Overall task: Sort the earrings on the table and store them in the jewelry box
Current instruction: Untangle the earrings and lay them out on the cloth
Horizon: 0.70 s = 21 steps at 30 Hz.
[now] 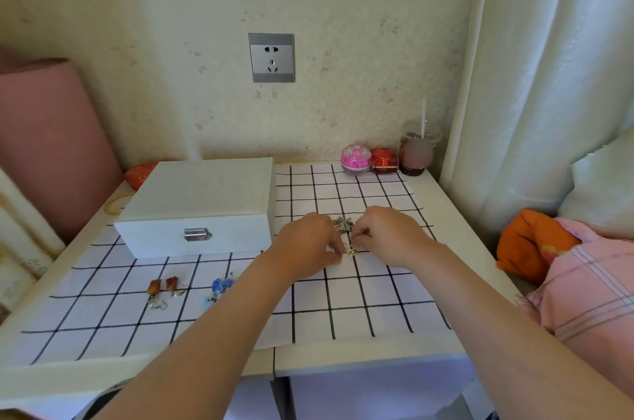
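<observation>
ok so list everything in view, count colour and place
grid cloth: 1, white with black lines, on the white table
jewelry box: 1, white, closed, back left of cloth
amber earrings: 2, orange-brown, front left of cloth
blue earrings: 2, blue, right of the amber pair
tangled earrings: count unclear, silver and gold, mid cloth
round container: 1, pink, back right
red container: 1, red, beside the pink one
cup with straw: 1, translucent, back right corner
wall socket: 1, grey, above the table
left hand: 1, pinching the tangled earrings
right hand: 1, pinching the tangled earrings
</observation>
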Available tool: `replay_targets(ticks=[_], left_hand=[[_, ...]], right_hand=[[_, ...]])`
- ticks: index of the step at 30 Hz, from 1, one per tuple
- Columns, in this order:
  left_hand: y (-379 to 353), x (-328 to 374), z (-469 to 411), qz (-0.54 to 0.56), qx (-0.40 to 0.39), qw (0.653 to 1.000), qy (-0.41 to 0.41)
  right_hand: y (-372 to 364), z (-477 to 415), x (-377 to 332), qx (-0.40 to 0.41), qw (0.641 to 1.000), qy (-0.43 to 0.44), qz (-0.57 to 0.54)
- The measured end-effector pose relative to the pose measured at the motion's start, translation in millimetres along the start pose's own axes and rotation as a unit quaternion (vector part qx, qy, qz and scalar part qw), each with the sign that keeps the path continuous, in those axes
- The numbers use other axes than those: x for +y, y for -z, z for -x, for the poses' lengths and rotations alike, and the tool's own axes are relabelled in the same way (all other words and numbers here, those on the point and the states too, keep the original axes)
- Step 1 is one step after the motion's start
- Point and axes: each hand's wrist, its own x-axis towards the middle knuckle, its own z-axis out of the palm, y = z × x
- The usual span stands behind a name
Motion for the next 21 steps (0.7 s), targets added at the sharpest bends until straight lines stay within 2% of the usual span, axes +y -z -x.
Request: replay_targets(ticks=[6,13,18,21], left_hand=[[-1,-3,9,0.022,-0.009,1.000,-0.002],[0,-1,13,0.041,-0.041,0.998,0.011],[1,-10,23,0.112,-0.039,0.992,0.039],[6,-16,34,0.120,-0.056,0.991,0.033]], right_hand=[[8,5,5,0.069,0.993,-0.033,-0.090],[7,11,4,0.079,0.991,-0.048,-0.096],[7,7,2,0.099,0.974,-0.075,-0.188],[8,5,-2,0.096,0.954,-0.091,-0.268]])
